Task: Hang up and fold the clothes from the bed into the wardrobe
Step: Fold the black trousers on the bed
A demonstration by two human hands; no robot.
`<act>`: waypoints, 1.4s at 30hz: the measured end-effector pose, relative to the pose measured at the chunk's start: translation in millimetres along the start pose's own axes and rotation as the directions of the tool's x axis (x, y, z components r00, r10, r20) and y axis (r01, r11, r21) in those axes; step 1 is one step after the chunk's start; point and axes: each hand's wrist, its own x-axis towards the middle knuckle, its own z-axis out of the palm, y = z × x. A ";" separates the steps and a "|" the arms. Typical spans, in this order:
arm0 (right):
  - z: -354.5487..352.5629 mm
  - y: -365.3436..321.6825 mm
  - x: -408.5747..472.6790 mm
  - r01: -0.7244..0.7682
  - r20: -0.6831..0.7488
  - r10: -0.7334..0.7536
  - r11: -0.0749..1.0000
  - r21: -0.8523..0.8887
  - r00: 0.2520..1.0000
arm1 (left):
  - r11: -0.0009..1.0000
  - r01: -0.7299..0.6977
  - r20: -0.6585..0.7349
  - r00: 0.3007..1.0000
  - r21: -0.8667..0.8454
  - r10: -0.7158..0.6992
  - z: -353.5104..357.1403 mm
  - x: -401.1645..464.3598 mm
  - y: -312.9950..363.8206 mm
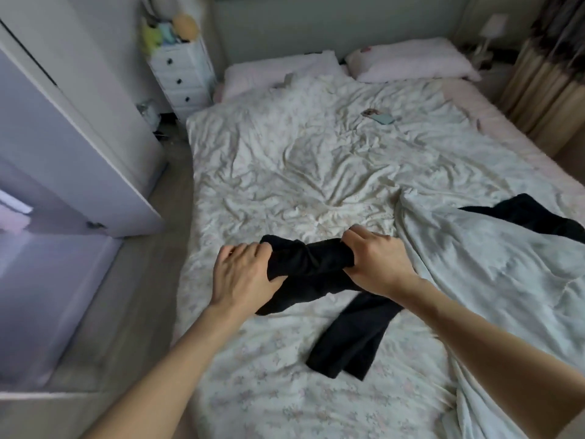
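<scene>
The bed (pixel 285 160) with its wrinkled floral sheet fills the room, a pale blanket (pixel 493 280) bunched at its right side. A black garment (pixel 316 264) lies near the foot; the left hand (pixel 243 274) and right hand (pixel 376 261) both grip its bunched upper part, while the loose end (pixel 348 340) trails on the sheet.

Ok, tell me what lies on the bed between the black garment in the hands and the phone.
In the head view, only bare wrinkled bedsheet lies between the black garment and the phone.
</scene>
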 end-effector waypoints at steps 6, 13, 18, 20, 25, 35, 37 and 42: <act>-36.2 -76.3 37.7 0.158 0.117 -0.163 0.986 0.057 0.980 | 0.987 0.151 0.204 0.966 0.050 -0.158 -64.5 -27.2 -60.5; -39.4 -163.7 29.4 0.293 0.158 -0.299 0.954 0.059 0.941 | 0.985 0.112 0.102 0.990 -0.131 -0.099 -85.8 -99.5 -91.8; -35.6 -221.3 7.2 0.261 0.201 -0.264 0.964 0.041 0.943 | 0.972 0.208 0.044 0.978 -0.106 -0.204 -95.4 -169.6 -139.6; -32.1 -249.2 0.7 0.268 0.203 -0.269 0.963 0.031 0.942 | 0.976 0.212 0.056 0.976 -0.036 -0.210 -101.3 -194.9 -161.1; -21.6 -345.2 6.8 0.328 0.167 -0.324 0.945 0.004 0.931 | 0.915 0.380 0.300 0.864 0.138 -0.404 -140.0 -249.7 -237.8; -17.6 -489.1 45.2 0.673 -0.277 -0.664 0.736 -0.079 0.694 | 0.258 0.844 0.444 0.479 -0.471 -0.757 -188.8 -336.1 -360.2; -12.4 -515.1 53.5 0.719 -0.356 -0.691 0.691 -0.070 0.629 | 0.190 0.866 0.495 0.430 -0.463 -0.755 -186.1 -343.0 -380.5; 5.1 -546.9 85.1 0.745 -0.421 -0.701 0.662 -0.083 0.576 | 0.098 0.877 0.536 0.371 -0.470 -0.758 -160.5 -345.9 -408.0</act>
